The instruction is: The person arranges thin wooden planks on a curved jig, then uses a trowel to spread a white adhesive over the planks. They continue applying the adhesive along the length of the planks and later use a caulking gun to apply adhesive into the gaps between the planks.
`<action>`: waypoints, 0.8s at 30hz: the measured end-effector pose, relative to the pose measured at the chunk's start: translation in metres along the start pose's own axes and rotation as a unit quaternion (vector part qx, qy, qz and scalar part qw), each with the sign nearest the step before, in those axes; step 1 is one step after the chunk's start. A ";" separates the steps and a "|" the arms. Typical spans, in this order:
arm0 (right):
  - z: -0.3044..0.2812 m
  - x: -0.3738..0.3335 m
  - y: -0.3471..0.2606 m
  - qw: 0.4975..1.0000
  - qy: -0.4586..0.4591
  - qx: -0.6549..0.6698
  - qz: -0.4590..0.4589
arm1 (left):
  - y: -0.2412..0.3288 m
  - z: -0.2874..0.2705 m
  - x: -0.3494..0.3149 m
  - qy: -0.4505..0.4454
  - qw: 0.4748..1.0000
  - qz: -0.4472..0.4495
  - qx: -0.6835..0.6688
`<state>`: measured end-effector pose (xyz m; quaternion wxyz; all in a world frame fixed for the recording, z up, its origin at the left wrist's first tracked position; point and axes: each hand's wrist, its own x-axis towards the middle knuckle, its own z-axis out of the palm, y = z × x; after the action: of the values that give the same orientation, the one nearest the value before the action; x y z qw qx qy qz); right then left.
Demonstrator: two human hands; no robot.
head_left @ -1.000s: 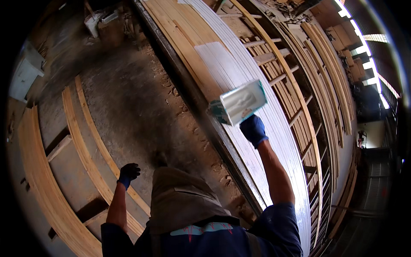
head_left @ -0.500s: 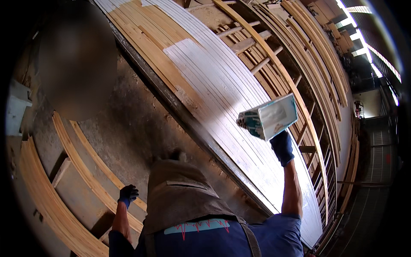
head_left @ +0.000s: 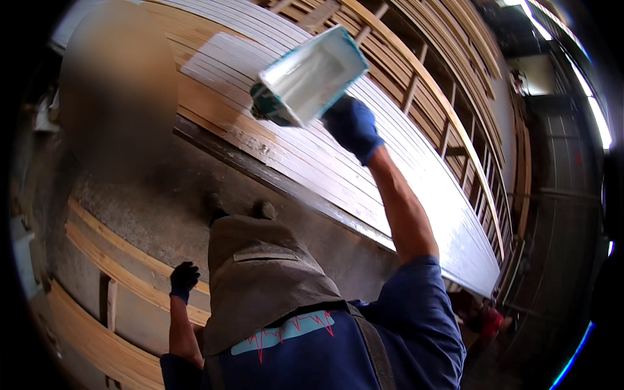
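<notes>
My right hand (head_left: 351, 127), in a dark blue glove, grips a white, box-shaped paint container (head_left: 312, 75) with teal outer walls. The container is tilted so its open mouth faces me, and white paint coats its inside. It is held above a long row of wooden boards (head_left: 201, 97), part bare wood and part coated white. The glove and container hide some boards beneath. Down at my left side hangs my gloved left hand (head_left: 184, 279), fingers loosely bent and apart, with nothing seen in it, near the wooden strips on the floor side.
Long curved-looking wooden strips (head_left: 123, 260) lie at the lower left. Beyond the boards stands a wooden rack (head_left: 416, 62) with stacked lumber. A dark ledge (head_left: 227, 153) borders the boards' near side. A blurred patch covers the upper left. A red shape (head_left: 491, 323) shows at lower right.
My right hand has moved left along the boards with the paint container, which is now nearer and tipped more toward me. The view has turned. My left hand still hangs at my side.
</notes>
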<state>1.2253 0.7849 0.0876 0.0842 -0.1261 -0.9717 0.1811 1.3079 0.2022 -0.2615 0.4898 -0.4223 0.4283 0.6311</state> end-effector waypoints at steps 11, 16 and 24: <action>-0.068 -0.296 0.099 0.927 -0.029 -0.180 0.328 | 0.088 0.030 0.018 -0.028 0.838 0.267 0.474; -0.034 -0.274 0.092 0.949 -0.017 -0.134 0.283 | 0.219 0.242 -0.106 -0.188 0.906 0.375 0.046; 0.028 -0.052 -0.006 0.976 -0.089 -0.137 0.145 | 0.319 0.348 -0.152 0.072 0.323 0.763 0.555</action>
<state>1.2678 0.7558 0.0575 -0.0483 -0.2593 -0.9622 0.0675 0.9807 0.4464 0.0201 -0.1196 0.4168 0.8463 0.3093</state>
